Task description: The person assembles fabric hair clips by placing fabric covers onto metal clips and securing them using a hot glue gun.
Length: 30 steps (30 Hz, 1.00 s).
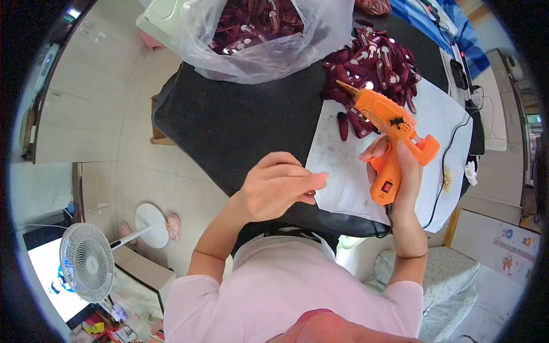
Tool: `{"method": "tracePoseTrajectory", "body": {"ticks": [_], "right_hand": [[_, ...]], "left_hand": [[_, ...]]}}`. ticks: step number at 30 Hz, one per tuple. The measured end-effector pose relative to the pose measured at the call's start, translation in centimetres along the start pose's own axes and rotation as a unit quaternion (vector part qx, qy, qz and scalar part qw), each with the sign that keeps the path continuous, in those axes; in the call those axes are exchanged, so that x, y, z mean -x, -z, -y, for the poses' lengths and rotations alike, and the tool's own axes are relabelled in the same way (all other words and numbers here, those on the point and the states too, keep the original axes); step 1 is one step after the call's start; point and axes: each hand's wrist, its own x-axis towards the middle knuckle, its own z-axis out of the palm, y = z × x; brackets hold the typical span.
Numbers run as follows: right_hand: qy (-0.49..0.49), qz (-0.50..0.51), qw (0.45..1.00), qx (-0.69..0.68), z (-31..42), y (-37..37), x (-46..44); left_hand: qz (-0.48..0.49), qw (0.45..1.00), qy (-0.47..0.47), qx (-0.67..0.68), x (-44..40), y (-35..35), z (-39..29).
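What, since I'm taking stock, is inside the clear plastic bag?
In the plastic bag are many dark red pieces, some showing silvery parts; whatever lies beneath the top layer is covered.

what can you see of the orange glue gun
The glue gun looks like hard plastic, orange, with a dark splash-shaped mark on its body, a narrow brassy nozzle and a red switch low on the handle. A dark cord leaves the handle's base. The right hand grips it, nozzle towards the dark red pieces; whether it touches them is unclear.
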Motion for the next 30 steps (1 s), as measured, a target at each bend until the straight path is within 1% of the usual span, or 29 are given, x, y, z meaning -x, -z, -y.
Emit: {"method": "tracePoseTrajectory", "body": {"ticks": [2,5,8,14,20,23,26,29,30], "right_hand": [[0.003,-0.019,1.0,-0.001,0.3,-0.6,0.1],[-0.004,0.001,1.0,0.004,0.2,-0.1,0.1],[0.001,-0.028,0.999,0.016,0.1,-0.5,0.1],[-0.009,-0.012,1.0,0.015,0.0,-0.1,0.1],[-0.017,-0.017,1.0,0.011,0.1,-0.4,0.2],[0.002,-0.029,1.0,0.009,-0.3,-0.5,0.2],[-0.012,-0.011,1.0,0.009,-0.2,-0.3,0.2],[-0.018,-0.003,1.0,0.016,0.1,-0.3,0.2],[-0.014,-0.013,1.0,0.015,0.1,-0.5,0.3]], "left_hand": [[-0.004,0.996,-0.075,-0.042,-0.3,-0.2,-0.1],[-0.002,0.997,-0.075,-0.027,-0.1,-0.6,-0.1],[-0.011,0.998,-0.066,-0.003,0.0,-0.7,0.0],[-0.008,0.998,-0.061,-0.008,0.2,-0.6,0.0],[-0.019,0.996,-0.089,-0.012,0.4,-0.8,0.3],[-0.025,0.996,-0.086,0.001,-0.1,-0.6,-0.3],[0.005,0.996,-0.09,-0.003,-0.2,-0.2,-0.3],[-0.037,0.996,-0.074,0.018,0.0,0.1,0.1],[-0.037,0.997,-0.055,0.037,0.0,0.3,0.1]]}}
